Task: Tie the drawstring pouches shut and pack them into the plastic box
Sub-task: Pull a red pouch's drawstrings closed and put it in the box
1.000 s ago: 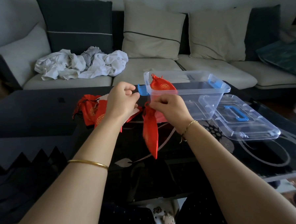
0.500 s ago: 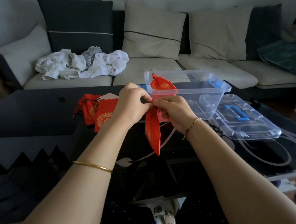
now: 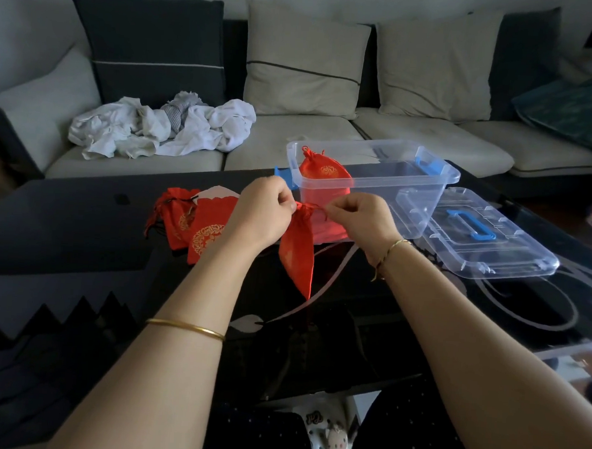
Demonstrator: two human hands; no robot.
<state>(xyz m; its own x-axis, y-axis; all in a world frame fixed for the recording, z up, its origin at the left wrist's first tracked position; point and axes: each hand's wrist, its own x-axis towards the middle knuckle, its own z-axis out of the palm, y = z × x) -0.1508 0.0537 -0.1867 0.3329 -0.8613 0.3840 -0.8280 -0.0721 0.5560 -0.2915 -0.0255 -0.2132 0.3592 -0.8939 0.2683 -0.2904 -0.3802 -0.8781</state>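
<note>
Your hands have drawn apart since half a second ago. Then they were bunched together at the neck; now a gap shows between them, with cord stretched across it. Your left hand pinches the gathered neck of the red pouch, which hangs just below the middle of the frame above the dark table. Your right hand pinches the drawstring and pulls it toward the right. The neck looks cinched, but I cannot tell whether a knot is in yet.

By my reading you are early in the job. One packed pouch, its neck gathered, sits in the plastic box right of centre, and the lid lies off to the box's right. This pouch is not yet tied off or dropped in. The heap of pouches left of centre comes after it. I count at least two there, but the exact number is unclear.
</note>
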